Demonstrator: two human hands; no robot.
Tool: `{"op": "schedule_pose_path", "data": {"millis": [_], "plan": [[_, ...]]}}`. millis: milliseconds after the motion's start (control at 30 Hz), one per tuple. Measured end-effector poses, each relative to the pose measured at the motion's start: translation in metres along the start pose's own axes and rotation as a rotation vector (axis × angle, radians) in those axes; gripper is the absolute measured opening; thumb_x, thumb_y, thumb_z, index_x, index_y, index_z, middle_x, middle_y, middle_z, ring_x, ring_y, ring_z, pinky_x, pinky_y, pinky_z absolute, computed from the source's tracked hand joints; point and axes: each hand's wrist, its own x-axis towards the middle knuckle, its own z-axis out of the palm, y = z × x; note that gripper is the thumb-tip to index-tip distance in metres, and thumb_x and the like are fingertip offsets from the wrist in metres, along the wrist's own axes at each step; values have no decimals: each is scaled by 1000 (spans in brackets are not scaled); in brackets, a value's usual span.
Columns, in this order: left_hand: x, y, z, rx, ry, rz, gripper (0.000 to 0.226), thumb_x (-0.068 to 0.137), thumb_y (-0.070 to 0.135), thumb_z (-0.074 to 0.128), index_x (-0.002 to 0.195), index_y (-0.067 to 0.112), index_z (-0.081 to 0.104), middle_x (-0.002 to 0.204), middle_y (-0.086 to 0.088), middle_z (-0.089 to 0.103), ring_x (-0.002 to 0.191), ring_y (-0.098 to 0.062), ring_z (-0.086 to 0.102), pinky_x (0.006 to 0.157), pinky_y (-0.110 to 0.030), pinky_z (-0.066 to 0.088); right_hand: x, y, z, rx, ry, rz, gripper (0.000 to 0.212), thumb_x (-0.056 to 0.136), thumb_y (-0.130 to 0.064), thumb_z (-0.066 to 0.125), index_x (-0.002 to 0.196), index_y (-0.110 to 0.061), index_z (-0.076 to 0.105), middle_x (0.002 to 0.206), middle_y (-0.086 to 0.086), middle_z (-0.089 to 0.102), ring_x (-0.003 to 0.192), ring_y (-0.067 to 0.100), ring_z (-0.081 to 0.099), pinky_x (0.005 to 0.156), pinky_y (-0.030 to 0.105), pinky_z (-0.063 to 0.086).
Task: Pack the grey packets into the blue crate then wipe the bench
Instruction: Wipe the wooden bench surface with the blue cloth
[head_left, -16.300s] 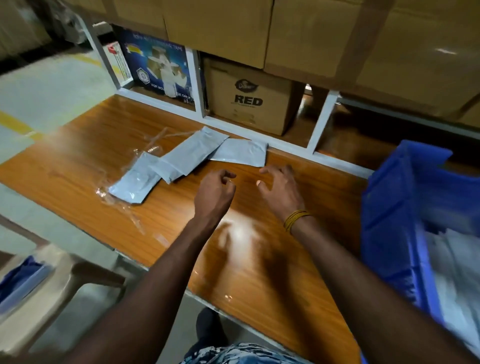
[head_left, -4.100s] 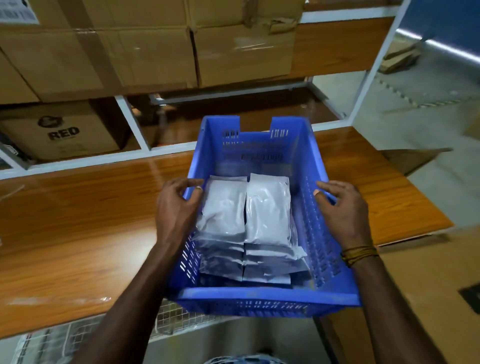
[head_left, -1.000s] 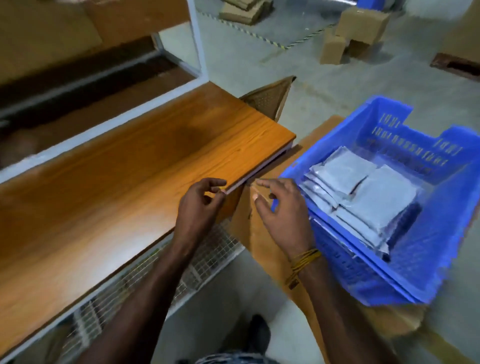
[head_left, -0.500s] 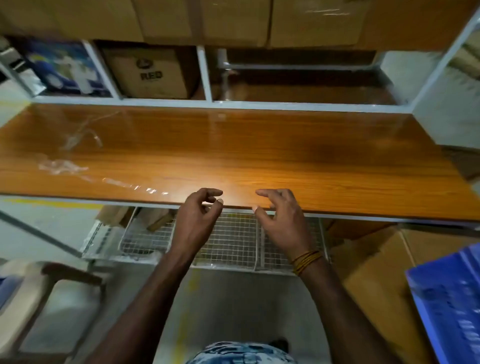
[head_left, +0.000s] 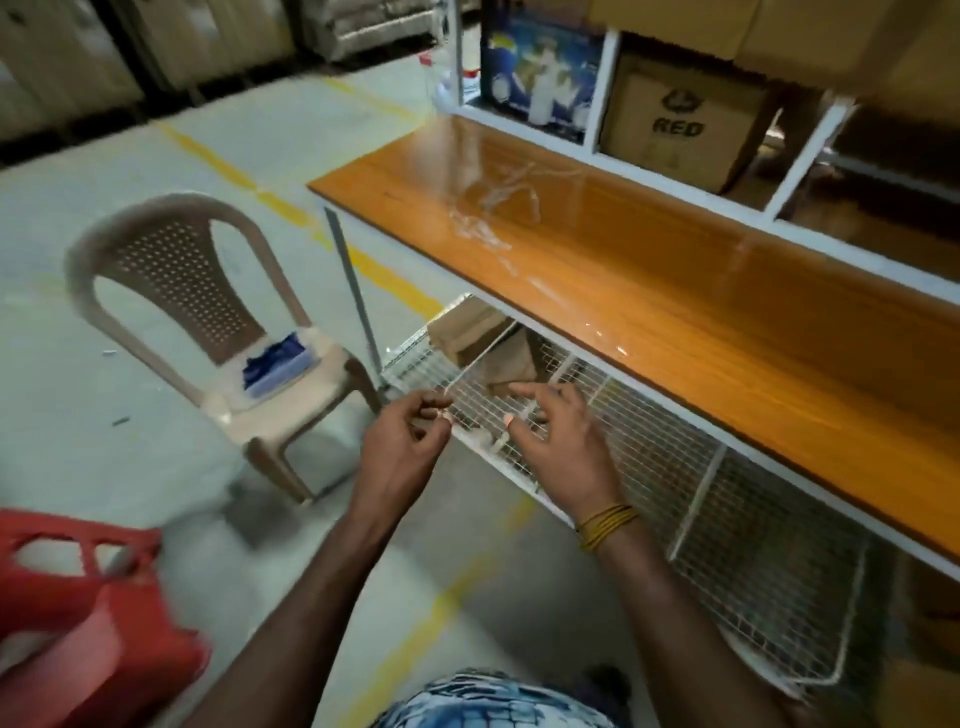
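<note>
The wooden bench (head_left: 701, 291) runs along the right side of the head view, with a clear plastic wrapper (head_left: 493, 208) lying near its left end. No grey packets or blue crate are in view. My left hand (head_left: 405, 447) and my right hand (head_left: 561, 447) hang in the air in front of the bench's edge, over the wire mesh shelf (head_left: 675, 467). Both hold nothing; the left hand's fingers are loosely curled, the right hand's are spread. A blue cloth (head_left: 278, 364) lies on the seat of a beige plastic chair (head_left: 171, 270) to the left.
A red plastic stool (head_left: 78, 613) stands at the lower left. Cardboard boxes, one marked RED (head_left: 680, 130), fill the shelf behind the bench. Cardboard pieces (head_left: 478, 338) lie under the bench's left end. Grey floor with yellow lines stretches to the left.
My view has swung left, from the crate on the right past the bench's middle to the chair and red stool. Both hands have left the bench edge and stay empty.
</note>
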Motion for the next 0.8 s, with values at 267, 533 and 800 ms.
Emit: {"op": "schedule_pose_path", "data": {"millis": [267,533,800], "plan": [[15,-57,-68,-46,242,-118,12,88,21,65,97,28,70,88,13,70,70,0,59,68,-26,49,47,-62,91,27,-217,-170,34,92,-36,61,125,-33,60,121,-4,50,108,16,59,89,36,53],[77,-105,-94,21,375,-272,18,89,17,65,106,21,70,100,7,68,73,-4,59,66,-16,45,140,-80,168,36,-403,-275,34,90,-32,62,124,-28,62,124,-3,51,110,13,56,95,30,49],[185,-120,-102,91,486,-397,21,86,12,63,104,22,71,88,6,63,75,0,56,65,-15,42,252,-82,216,24,-524,-365,33,88,-30,61,120,-27,64,118,-4,55,113,17,55,98,38,48]]}}
